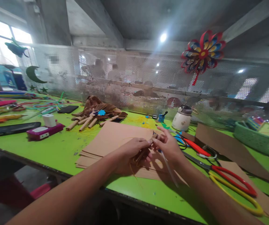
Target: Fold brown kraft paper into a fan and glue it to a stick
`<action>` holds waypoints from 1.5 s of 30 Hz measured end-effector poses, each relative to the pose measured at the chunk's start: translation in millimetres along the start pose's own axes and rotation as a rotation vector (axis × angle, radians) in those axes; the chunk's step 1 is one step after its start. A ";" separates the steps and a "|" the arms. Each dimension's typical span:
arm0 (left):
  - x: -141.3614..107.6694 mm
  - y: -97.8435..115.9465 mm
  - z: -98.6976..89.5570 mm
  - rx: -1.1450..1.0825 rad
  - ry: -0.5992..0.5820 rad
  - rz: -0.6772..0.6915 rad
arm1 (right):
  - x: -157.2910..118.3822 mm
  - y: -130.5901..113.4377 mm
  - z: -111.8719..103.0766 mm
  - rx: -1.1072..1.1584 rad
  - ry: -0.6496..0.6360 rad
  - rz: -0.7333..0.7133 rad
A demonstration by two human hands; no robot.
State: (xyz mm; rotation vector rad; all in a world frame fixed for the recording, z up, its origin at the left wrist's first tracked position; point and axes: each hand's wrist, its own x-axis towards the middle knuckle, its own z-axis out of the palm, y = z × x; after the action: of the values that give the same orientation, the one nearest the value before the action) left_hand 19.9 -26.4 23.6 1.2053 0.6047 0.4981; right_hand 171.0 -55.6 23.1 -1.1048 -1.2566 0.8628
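Over a stack of brown paper sheets (115, 137), my left hand (136, 148) is closed around a small brown rolled paper piece (144, 153). My right hand (168, 143) meets it at the piece's upper end, thumb and a finger pinched there and another finger raised. A thin yellow strand hangs below my left hand. A pale thin strip (169, 168) slants down beneath my right hand; whether it is held cannot be made out.
Scissors (232, 181) and a red-handled tool (196, 147) lie right. Behind are a white jug (182, 119), a blue pot (161, 117) and brown paper bundles (97, 114). A purple power strip (45, 131) sits left, a green basket (258, 140) far right.
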 end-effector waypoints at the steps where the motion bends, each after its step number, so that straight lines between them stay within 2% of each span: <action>1: 0.7 -1.2 -0.5 0.011 0.008 0.007 | -0.6 -0.2 0.7 -0.007 -0.008 0.001; 7: -1.7 -3.8 1.1 0.079 0.025 0.057 | -0.7 0.5 -0.4 -0.023 -0.029 -0.025; 14: -7.0 -3.1 3.2 0.054 -0.065 0.074 | -0.2 1.1 -2.5 -0.038 -0.028 -0.057; 19: -8.1 -1.4 3.0 0.030 -0.080 0.056 | -1.9 -1.0 -1.5 -0.011 -0.013 -0.064; 30: -11.5 -2.1 5.6 0.049 -0.021 0.065 | -2.1 1.8 -1.0 0.009 0.004 -0.072; 34: -9.5 -1.7 4.0 0.092 0.030 0.076 | -1.2 4.7 -0.8 0.048 -0.037 -0.077; 39: -5.6 1.3 1.5 0.142 0.022 0.083 | -1.3 5.6 0.0 0.092 -0.109 -0.066; 45: -6.8 4.5 3.8 0.155 0.043 0.099 | -1.1 6.3 1.7 0.088 -0.086 -0.065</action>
State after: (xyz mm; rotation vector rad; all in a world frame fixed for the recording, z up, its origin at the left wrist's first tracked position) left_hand 17.3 -32.2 30.0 1.3792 0.6314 0.5694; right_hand 169.6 -54.6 16.7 -0.9601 -1.3062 0.9162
